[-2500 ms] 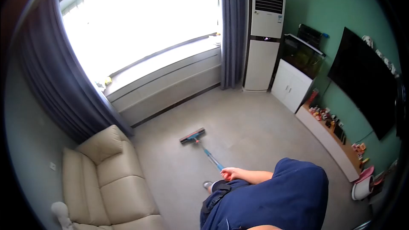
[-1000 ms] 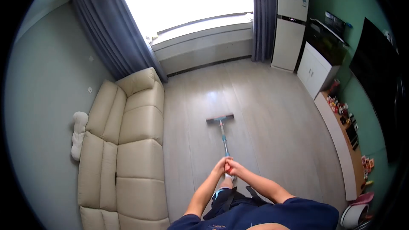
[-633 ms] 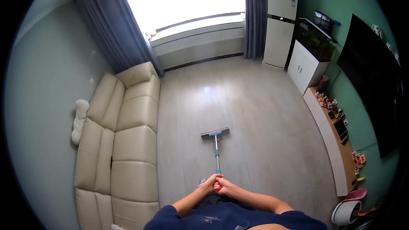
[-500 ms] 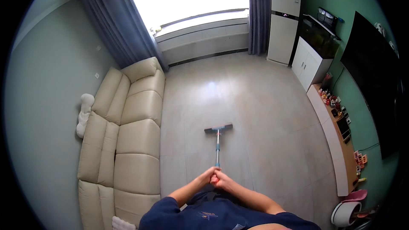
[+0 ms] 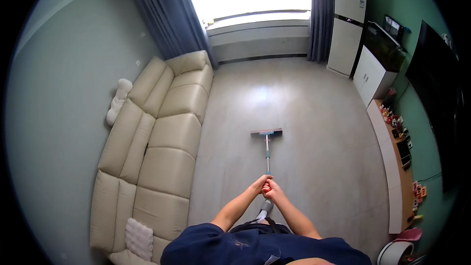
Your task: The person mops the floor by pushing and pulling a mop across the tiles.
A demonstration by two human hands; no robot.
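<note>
A mop (image 5: 268, 153) with a wide dark-and-blue head and a silver and teal pole stretches out in front of me. Its head (image 5: 267, 133) rests on the grey floor. My left hand (image 5: 260, 182) is closed round the upper part of the pole. Close beside it, and partly overlapping, my right hand (image 5: 270, 189) also grips the pole. The pole's top end is hidden by my hands. Below them, one grey-shod foot (image 5: 266, 207) shows on the floor.
Along the left wall runs a beige sofa (image 5: 167, 149) with a white cushion (image 5: 139, 239). A low TV cabinet (image 5: 385, 157) with small items lines the right side. An air conditioner (image 5: 347, 24) and white cabinet (image 5: 372, 76) stand at the back right. A white round bin (image 5: 395, 253) is near right.
The view has shifted, so the room sits further right in it. My hands and the mop appear higher and further right, both hands still round the pole. A foot has come into view.
</note>
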